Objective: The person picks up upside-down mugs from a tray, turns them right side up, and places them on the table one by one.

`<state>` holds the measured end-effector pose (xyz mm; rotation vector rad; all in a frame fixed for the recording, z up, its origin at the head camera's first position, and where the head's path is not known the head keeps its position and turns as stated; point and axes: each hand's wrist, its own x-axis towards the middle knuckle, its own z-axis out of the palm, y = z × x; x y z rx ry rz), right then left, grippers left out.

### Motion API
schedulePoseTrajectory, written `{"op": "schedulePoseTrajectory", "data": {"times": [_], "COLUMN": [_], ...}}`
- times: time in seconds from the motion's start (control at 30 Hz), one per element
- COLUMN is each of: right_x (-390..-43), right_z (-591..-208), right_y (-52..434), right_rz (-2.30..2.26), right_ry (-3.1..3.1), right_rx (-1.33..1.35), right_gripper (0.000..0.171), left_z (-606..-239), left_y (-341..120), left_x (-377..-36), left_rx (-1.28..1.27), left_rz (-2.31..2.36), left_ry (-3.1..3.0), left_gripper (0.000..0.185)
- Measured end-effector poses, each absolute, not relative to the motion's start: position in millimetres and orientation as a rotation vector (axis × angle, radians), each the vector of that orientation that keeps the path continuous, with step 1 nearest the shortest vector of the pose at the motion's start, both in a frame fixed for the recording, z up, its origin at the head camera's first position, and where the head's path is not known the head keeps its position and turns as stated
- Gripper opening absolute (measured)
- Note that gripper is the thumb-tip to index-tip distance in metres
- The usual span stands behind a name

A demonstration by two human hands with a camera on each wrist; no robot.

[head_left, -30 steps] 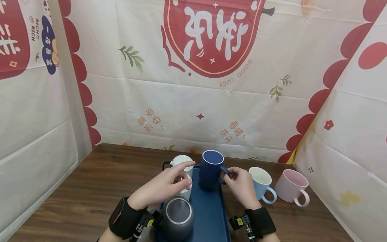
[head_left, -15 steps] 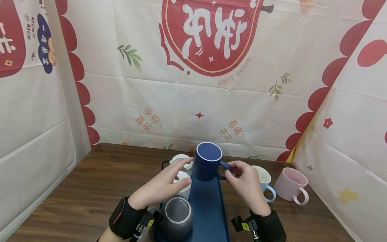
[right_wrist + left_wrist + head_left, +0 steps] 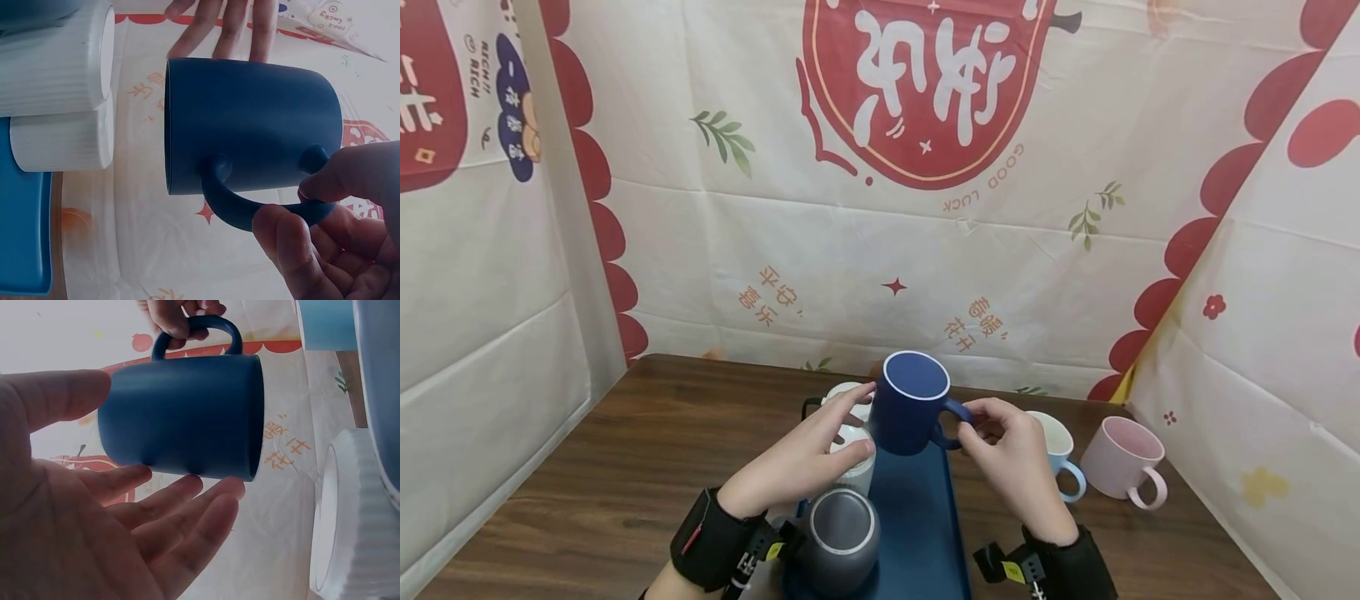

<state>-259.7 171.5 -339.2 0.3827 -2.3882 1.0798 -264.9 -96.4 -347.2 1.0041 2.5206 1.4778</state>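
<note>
Dark blue mug (image 3: 912, 406): matte navy outside and inside, thin pale rim line, cylindrical, one loop handle (image 3: 956, 419). Upright, mouth up, looks empty. Lifted clear above the blue tray (image 3: 917, 533), over its far half. Handle faces right, pinched by the right hand (image 3: 1011, 454) between thumb and fingers. Left hand (image 3: 805, 458) open, fingers straight alongside the mug's left wall; wrist view shows fingers cupped close under it, contact unclear. Base is flat with a slightly paler edge.

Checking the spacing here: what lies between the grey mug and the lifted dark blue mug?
In the head view, a white ribbed mug stands between the grey mug and the dark blue mug.
</note>
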Motion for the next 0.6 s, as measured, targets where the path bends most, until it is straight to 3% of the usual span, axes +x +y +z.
{"op": "schedulePoseTrajectory", "data": {"times": [0.6], "right_x": [-248], "right_z": [-330], "right_y": [169], "right_rz": [1.112], "right_ry": [-2.34], "right_rx": [0.481], "right_gripper": [0.015], "left_z": [-351], "left_y": [-96], "left_x": [-267], "left_rx": [0.991], "left_rz": [1.49], "left_ry": [2.487], "left_gripper": [0.068]}}
